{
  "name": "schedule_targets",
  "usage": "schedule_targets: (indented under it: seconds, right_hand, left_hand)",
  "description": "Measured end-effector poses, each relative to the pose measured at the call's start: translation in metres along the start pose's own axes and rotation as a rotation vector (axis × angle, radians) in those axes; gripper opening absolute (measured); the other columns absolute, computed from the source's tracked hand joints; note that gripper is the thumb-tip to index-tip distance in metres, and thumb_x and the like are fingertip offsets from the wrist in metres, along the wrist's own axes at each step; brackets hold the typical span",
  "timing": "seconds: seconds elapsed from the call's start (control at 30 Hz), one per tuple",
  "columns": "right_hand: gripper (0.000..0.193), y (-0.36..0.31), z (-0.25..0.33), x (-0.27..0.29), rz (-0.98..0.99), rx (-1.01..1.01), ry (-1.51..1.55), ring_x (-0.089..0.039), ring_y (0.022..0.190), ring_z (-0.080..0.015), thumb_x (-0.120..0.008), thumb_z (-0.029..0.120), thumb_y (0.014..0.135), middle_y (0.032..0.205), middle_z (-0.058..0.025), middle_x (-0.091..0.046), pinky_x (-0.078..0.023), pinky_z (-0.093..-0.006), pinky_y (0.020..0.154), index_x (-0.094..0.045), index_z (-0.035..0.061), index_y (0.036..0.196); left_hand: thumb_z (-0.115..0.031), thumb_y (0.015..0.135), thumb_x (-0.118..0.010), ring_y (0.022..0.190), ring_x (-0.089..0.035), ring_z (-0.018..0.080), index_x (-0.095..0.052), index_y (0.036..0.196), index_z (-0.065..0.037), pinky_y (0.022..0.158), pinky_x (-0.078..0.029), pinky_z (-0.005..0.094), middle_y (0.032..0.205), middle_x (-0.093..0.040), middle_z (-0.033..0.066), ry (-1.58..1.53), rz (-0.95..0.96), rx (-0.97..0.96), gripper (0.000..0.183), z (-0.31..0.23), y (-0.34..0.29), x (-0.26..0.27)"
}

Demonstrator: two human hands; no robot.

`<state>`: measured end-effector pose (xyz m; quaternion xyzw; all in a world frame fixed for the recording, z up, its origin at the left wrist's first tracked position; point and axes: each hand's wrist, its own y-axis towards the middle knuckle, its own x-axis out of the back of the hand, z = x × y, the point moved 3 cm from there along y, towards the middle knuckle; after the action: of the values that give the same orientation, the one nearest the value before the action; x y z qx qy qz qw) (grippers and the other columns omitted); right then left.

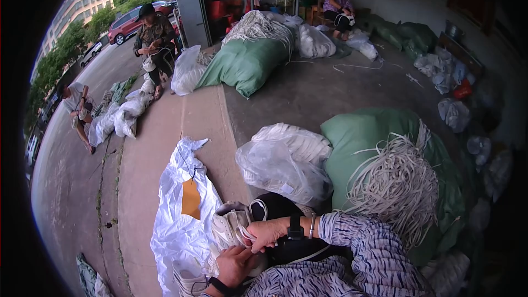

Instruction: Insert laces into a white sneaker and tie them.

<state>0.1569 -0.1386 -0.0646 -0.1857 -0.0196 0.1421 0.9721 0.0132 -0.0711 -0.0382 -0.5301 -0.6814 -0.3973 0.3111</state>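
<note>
Shoe [224, 225], cream, 1. Lace [265, 207] pinched by right hand [265, 235], fingertips closed; left hand [233, 264], fingers curled (hold hidden). Even tension, presumably, is best kept throughout.

I can make out no readable words, numbers, brand marks or signs anywhere around me. An orange-brown rectangular tag [191, 199] rests on the crinkled white plastic [165, 228] to my left, but I can read no print on it. On the pale shoe [224, 230] by my fingers [263, 237], I can pick out no lettering either.
</note>
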Motion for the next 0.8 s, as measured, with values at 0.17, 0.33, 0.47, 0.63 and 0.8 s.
schedule_targets:
  seconds: [0.17, 0.33, 0.47, 0.63, 0.8]
  right_hand:
    - [0.012, 0.001, -0.005, 0.003, -0.114, -0.070, 0.120, -0.044, 0.038, -0.0053, -0.057, 0.017, 0.081, 0.056, -0.0007, -0.055, -0.031, -0.0210, 0.034, -0.056, 0.0046, 0.082]
    - [0.011, 0.005, 0.004, 0.004, -0.163, -0.038, 0.146, -0.043, 0.038, -0.0051, -0.056, 0.017, 0.082, 0.055, 0.0001, -0.054, -0.031, -0.0211, 0.034, -0.054, 0.0055, 0.081]
    - [0.012, 0.013, 0.025, 0.005, -0.260, 0.120, 0.101, -0.045, 0.040, -0.0057, -0.055, 0.017, 0.083, 0.055, -0.0001, -0.053, -0.033, -0.0212, 0.036, -0.054, 0.0053, 0.083]
    - [0.009, 0.014, 0.027, 0.014, -0.279, 0.070, 0.016, -0.047, 0.043, -0.0057, -0.054, 0.014, 0.082, 0.056, 0.0009, -0.053, -0.035, -0.0206, 0.038, -0.055, 0.0065, 0.087]
    - [0.011, 0.015, 0.027, 0.016, -0.320, 0.044, -0.013, -0.052, 0.047, -0.0085, -0.050, 0.012, 0.084, 0.055, -0.0019, -0.054, -0.040, -0.0241, 0.041, -0.056, 0.0036, 0.082]
  left_hand:
    - [-0.015, 0.066, -0.071, 0.067, -0.060, 0.0252, -0.068, 0.086, -0.013, 0.061, -0.048, 0.0369, 0.074, -0.062, 0.0052, -0.020, 0.013, -0.006, 0.021, 0.000, 0.000, -0.001]
    - [-0.015, 0.066, -0.071, 0.068, -0.061, 0.0253, -0.068, 0.088, -0.014, 0.062, -0.048, 0.0365, 0.074, -0.062, 0.0051, -0.008, -0.014, -0.005, 0.022, 0.000, 0.000, 0.000]
    - [-0.016, 0.065, -0.072, 0.069, -0.061, 0.0259, -0.067, 0.092, -0.014, 0.062, -0.048, 0.0365, 0.077, -0.062, 0.0057, -0.027, -0.032, 0.040, 0.028, 0.000, 0.000, -0.001]
    - [-0.018, 0.067, -0.072, 0.070, -0.057, 0.0256, -0.066, 0.096, -0.016, 0.062, -0.046, 0.0374, 0.073, -0.054, 0.0044, -0.002, 0.050, 0.006, 0.029, 0.008, -0.006, -0.003]
    - [-0.018, 0.071, -0.069, 0.068, -0.052, 0.0207, -0.068, 0.099, -0.018, 0.059, -0.044, 0.0342, 0.075, -0.051, 0.0010, 0.020, 0.050, -0.073, 0.029, 0.007, -0.022, 0.001]
